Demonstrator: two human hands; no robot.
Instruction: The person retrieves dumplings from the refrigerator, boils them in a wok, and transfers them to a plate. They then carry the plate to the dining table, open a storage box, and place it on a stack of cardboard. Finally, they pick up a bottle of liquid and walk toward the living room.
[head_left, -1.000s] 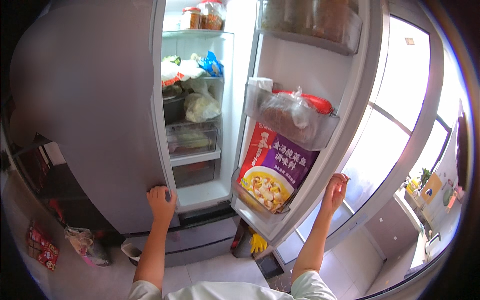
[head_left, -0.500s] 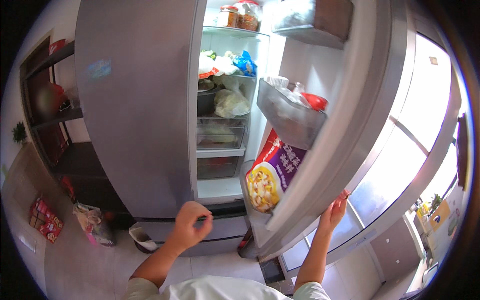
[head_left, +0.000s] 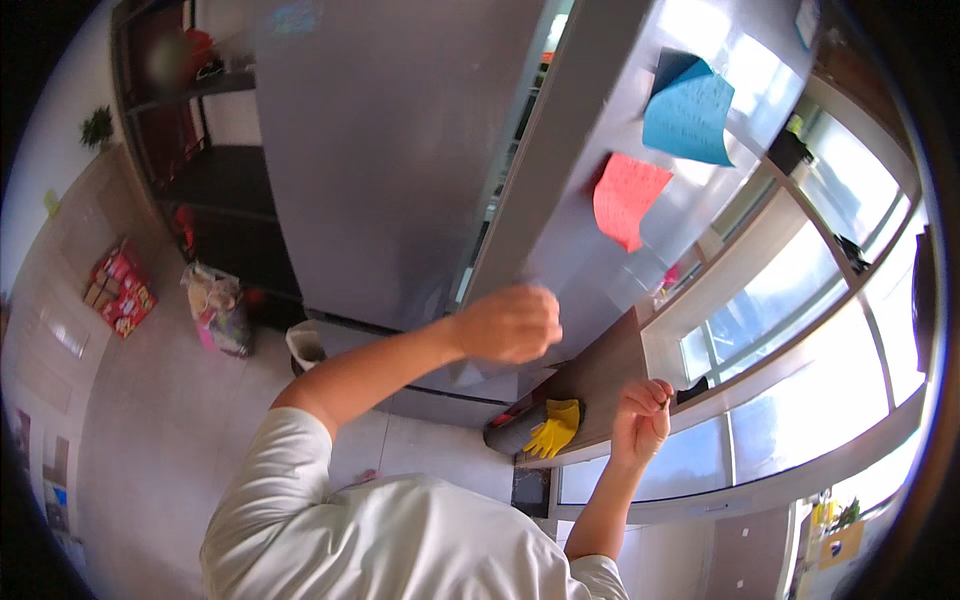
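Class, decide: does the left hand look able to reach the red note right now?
Probably yes: the red note faces outward on the fridge door, with nothing visible between it and the left hand.

Left arm [head_left: 385,365] reaches across, right arm [head_left: 612,508] raised

The left forearm slants up and rightward from a bent elbow, ending in the left hand [head_left: 510,325], back uppermost, fingers folded into a loose fist, knuckles blurred. The right hand [head_left: 642,415] sits lower and well apart, atop a steep forearm, fingers bent toward the thumb; whether the tips meet is too small to tell.
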